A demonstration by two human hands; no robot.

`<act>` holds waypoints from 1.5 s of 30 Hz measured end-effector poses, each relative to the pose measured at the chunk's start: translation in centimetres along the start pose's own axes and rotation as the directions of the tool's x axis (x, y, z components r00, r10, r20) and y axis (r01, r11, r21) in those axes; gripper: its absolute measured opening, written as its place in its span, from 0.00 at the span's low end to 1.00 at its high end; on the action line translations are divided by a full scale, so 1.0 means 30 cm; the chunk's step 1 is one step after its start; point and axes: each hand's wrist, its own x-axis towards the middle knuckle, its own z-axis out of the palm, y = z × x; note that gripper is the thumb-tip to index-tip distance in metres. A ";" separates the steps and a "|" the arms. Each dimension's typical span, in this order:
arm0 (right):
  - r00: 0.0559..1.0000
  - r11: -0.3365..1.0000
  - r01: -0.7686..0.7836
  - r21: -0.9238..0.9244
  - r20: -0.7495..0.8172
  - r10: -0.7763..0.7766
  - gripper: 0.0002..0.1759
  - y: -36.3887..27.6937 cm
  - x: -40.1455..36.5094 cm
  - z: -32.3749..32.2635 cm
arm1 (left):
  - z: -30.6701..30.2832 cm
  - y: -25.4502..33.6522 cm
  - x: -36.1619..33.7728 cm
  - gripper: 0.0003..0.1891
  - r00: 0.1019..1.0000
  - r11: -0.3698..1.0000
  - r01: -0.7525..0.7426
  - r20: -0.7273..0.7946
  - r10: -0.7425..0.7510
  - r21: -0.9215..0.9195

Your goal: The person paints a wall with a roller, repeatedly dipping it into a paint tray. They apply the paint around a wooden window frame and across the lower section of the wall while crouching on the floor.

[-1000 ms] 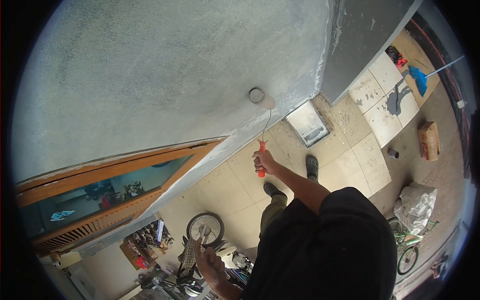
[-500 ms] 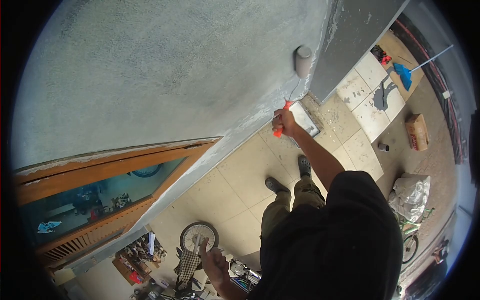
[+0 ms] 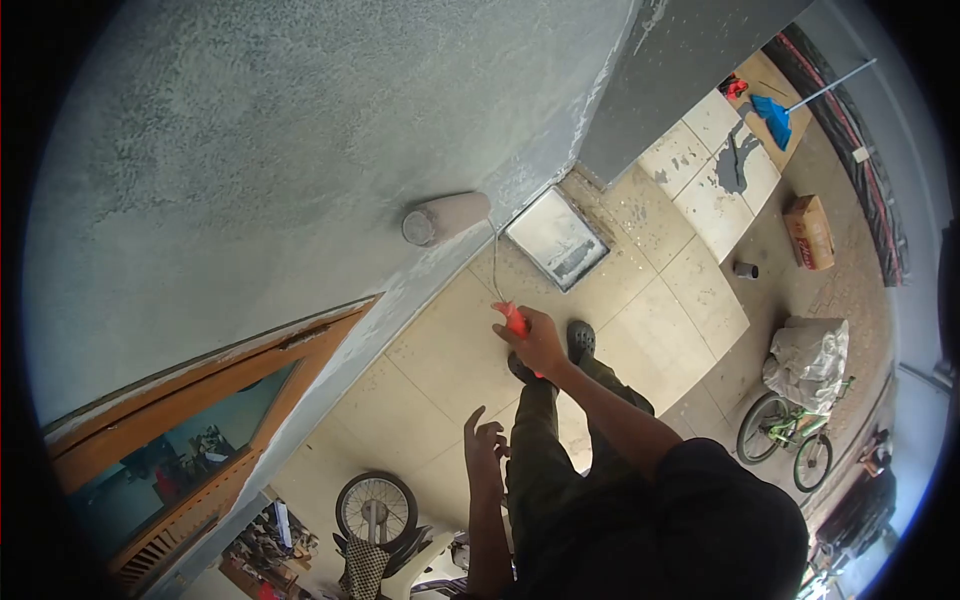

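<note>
My right hand (image 3: 540,345) grips the red handle (image 3: 513,318) of a paint roller. Its roller head (image 3: 446,218) presses on the rough grey wall (image 3: 300,130), low down near the floor line. My left hand (image 3: 483,447) hangs free below it with the fingers spread, holding nothing. A paint tray (image 3: 557,238) lies on the tiled floor right by the wall, just right of the roller head. My feet in dark shoes (image 3: 580,340) stand beside the tray.
A wooden window frame (image 3: 180,400) sits low left in the wall. A motorbike wheel (image 3: 375,507) stands below. A blue broom (image 3: 775,112), a cardboard box (image 3: 810,232), a white sack (image 3: 808,358) and a green bicycle (image 3: 790,432) lie to the right.
The roller went up to the wall's right corner, then swung down and left to a lower spot. My right hand dropped with it. My left hand rose and opened its fingers.
</note>
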 end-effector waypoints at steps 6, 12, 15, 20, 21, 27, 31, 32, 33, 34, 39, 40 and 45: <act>0.992 0.988 -0.121 0.095 -0.021 0.123 0.12 0.065 0.195 -0.332 | -0.119 -0.304 0.077 0.27 0.992 0.988 0.129 0.002 -0.129 -0.088; 0.979 0.995 -0.050 0.083 -0.192 0.065 0.14 0.135 0.473 -0.437 | -0.288 -0.412 0.368 0.29 0.984 0.978 -0.070 -0.173 0.036 -0.196; 0.968 0.999 0.012 0.039 -0.253 -0.002 0.15 0.127 0.480 -0.354 | -0.384 -0.438 0.628 0.26 0.954 0.964 -0.185 -0.271 0.129 -0.192; 0.992 1.000 0.008 0.001 -0.126 -0.008 0.20 0.226 0.277 -0.033 | -0.490 -0.342 1.172 0.21 0.710 0.773 -0.616 -0.530 0.463 -0.151; 0.996 0.998 0.056 -0.019 -0.063 -0.057 0.20 0.234 0.212 0.034 | -0.514 -0.335 1.292 0.20 0.606 0.676 -0.715 -0.642 0.470 -0.180; 0.805 0.975 0.176 0.138 0.549 -0.223 0.17 0.454 0.123 0.229 | -0.478 -0.232 1.637 0.14 0.206 0.353 -0.935 -0.872 0.444 -0.042; 0.746 0.927 -0.227 0.299 0.665 -0.032 0.14 0.457 0.133 0.270 | -0.555 -0.205 1.692 0.08 -0.120 0.172 -0.960 -0.880 0.460 0.220; 0.732 0.939 -0.217 0.266 0.681 -0.024 0.14 0.442 0.136 0.249 | -0.575 -0.200 1.664 0.08 -0.120 0.180 -0.960 -0.898 0.423 0.213; 0.808 0.947 -0.180 0.266 0.589 -0.012 0.14 0.436 0.124 0.218 | -0.606 -0.223 1.638 0.08 -0.106 0.203 -0.958 -0.908 0.407 0.202; 0.873 0.951 -0.146 0.271 0.487 -0.005 0.14 0.438 0.107 0.187 | -0.642 -0.248 1.599 0.08 -0.096 0.226 -0.953 -0.912 0.400 0.200; 0.981 0.964 0.189 0.188 -0.082 -0.176 0.20 0.456 0.315 -0.082 | -0.680 -0.358 1.502 0.06 -0.024 0.177 -0.978 -0.895 0.446 0.114; 0.968 0.956 0.222 0.192 -0.164 -0.192 0.24 0.451 0.388 -0.143 | -0.659 -0.392 1.502 0.05 0.035 0.132 -0.991 -0.878 0.477 0.032; 0.899 0.966 0.255 -0.051 -0.356 -0.256 0.23 0.440 0.627 -0.308 | -0.482 -0.584 1.449 0.08 0.332 0.252 -0.941 -0.767 0.549 -0.227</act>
